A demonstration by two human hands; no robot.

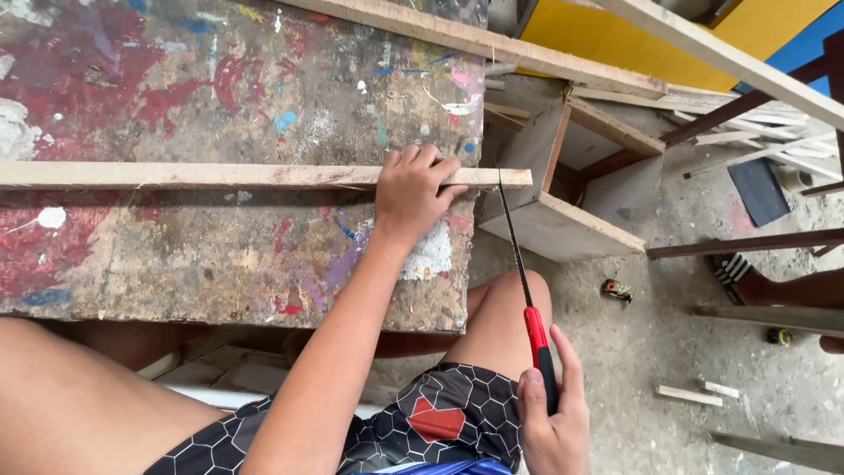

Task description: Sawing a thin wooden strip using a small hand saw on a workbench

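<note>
Left hand [413,192] pressed flat on a long wooden slat [220,175], fingers [428,160] curled over its far edge, holding it down near the desk's right edge. Slat laid across the paint-splattered desk [176,88] from the left edge to just past the right edge, its cut end [526,178] overhanging slightly. Right hand [552,413] low, off the desk's near right corner, fingers closed around the red-and-black handle [538,339] of a hand saw [517,246]. Saw blade thin and dark, seen edge-on, running up from the handle to the overhanging end of the slat, tip touching the slat's near side just right of the left hand. Bare knee [505,308] under the blade, below the desk's right edge; patterned black shorts [440,413] with a red heart patch at the bottom. Beyond the desk's right edge, on the dusty floor [633,352], an open wooden box frame [571,176]. Second long plank [492,44] lying along the desk's far right corner. Small offcuts [694,391] scattered on the floor to the right, near another person's sandalled foot [734,277].
</note>
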